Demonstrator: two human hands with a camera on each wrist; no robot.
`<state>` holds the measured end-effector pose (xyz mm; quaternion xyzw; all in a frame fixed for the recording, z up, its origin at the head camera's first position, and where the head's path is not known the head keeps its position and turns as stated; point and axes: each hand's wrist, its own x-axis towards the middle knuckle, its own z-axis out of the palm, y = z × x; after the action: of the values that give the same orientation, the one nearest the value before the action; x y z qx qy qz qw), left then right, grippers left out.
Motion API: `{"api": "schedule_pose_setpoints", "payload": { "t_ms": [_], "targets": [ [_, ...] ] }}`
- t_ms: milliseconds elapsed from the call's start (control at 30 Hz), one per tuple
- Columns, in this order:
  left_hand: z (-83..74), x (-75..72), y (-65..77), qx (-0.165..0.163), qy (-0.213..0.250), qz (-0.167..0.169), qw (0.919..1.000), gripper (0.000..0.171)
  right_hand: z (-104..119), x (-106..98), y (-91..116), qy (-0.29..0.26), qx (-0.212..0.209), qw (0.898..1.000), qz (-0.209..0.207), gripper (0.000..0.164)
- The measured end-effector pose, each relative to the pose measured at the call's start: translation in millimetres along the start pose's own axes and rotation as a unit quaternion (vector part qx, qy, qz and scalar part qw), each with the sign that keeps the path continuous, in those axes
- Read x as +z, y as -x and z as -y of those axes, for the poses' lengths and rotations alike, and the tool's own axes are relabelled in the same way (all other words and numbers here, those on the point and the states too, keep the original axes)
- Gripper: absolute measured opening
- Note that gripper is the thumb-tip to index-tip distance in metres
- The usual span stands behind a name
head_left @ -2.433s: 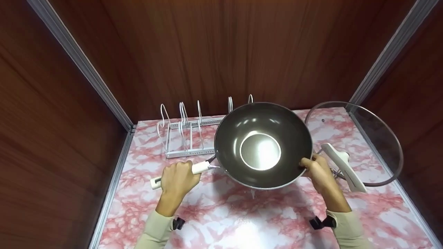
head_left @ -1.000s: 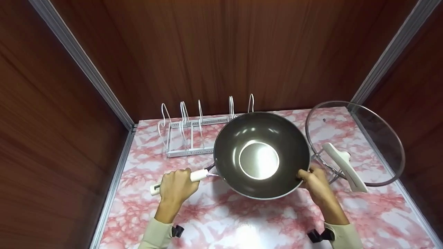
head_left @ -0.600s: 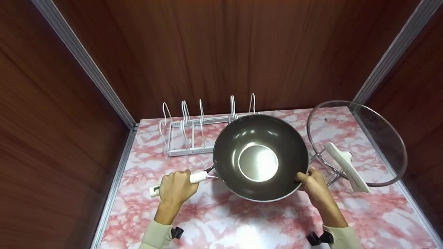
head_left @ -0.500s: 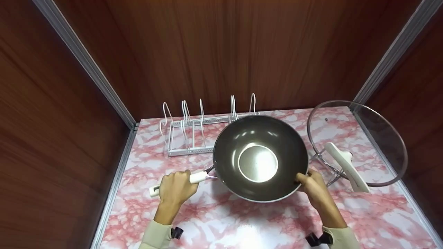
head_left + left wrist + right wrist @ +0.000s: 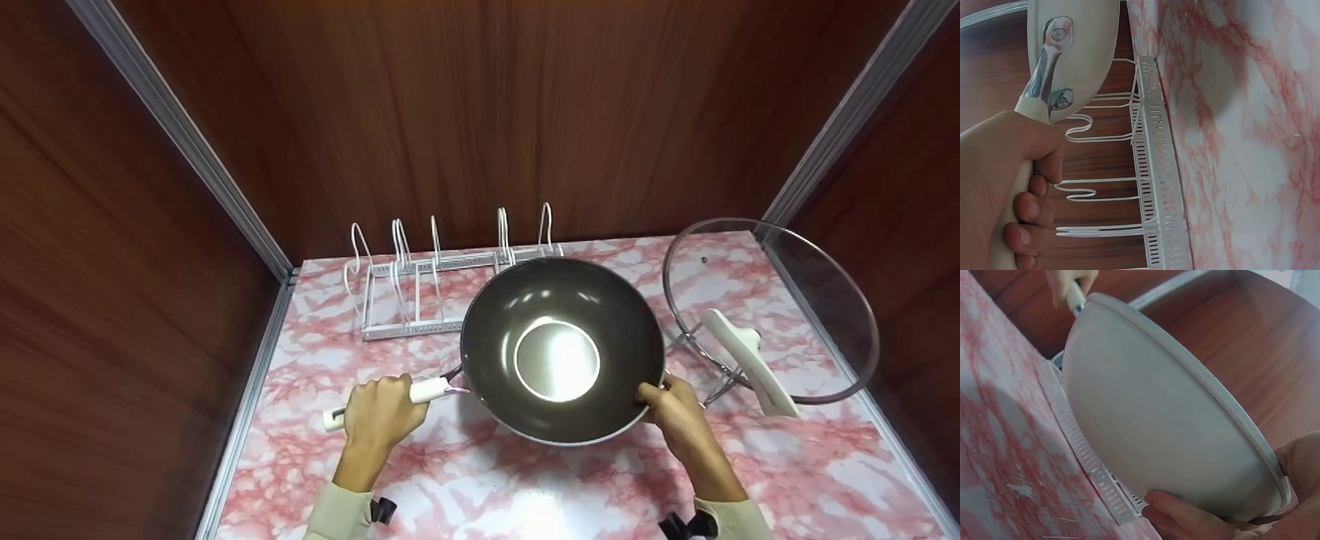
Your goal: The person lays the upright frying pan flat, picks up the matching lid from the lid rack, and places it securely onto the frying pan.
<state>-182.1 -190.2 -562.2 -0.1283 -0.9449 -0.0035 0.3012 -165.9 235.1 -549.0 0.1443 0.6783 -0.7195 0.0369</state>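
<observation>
A deep wok (image 5: 559, 300), dark inside and cream outside, is held up off the table between both hands. My left hand (image 5: 382, 411) grips its cream handle (image 5: 428, 389), fingers wrapped round it in the left wrist view. At the opposite side, my right hand (image 5: 675, 412) pinches the rim, thumb inside and fingers spread under the outer wall (image 5: 1151, 410). Behind the wok stands a white wire rack (image 5: 415, 328) with upright loops, its right part hidden by the wok.
At the right a glass lid (image 5: 810, 315) with a cream handle (image 5: 750, 361) leans on a metal stand (image 5: 721, 388). Brown wood-grain panels (image 5: 480, 112) enclose the back and sides of the pink marbled table (image 5: 465, 487).
Both hands have drawn the wok back toward the body and slightly lower in the head view, uncovering more of the rack's right end. Grips stay the same; lid and rack stay put.
</observation>
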Motion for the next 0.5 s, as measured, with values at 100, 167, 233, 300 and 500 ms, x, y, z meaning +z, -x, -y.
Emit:
{"api": "schedule_pose_setpoints", "payload": {
  "t_ms": [100,167,233,300,500],
  "targets": [
    [0.1,1.0,1.6,0.002,0.003,0.002,1.0000,0.035,-2.3,0.2,0.7,0.002,0.001,1.000,-0.003,0.036],
    [0.1,1.8,2.5,0.002,0.004,0.002,1.0000,0.035,-4.1,0.3,0.9,0.002,0.003,1.000,-0.004,0.037],
    [0.1,2.4,3.3,0.002,0.006,0.002,1.0000,0.035,-5.8,0.6,1.2,0.001,0.005,1.000,-0.006,0.038],
    [0.3,3.3,4.0,0.001,0.007,0.001,1.0000,0.036,-7.5,0.9,1.7,0.005,0.007,1.000,-0.007,0.038],
    [1.6,7.0,7.7,0.005,0.006,-0.004,1.0000,0.035,-12.0,2.6,2.8,0.003,0.007,1.000,-0.011,0.040]
  ]
}}
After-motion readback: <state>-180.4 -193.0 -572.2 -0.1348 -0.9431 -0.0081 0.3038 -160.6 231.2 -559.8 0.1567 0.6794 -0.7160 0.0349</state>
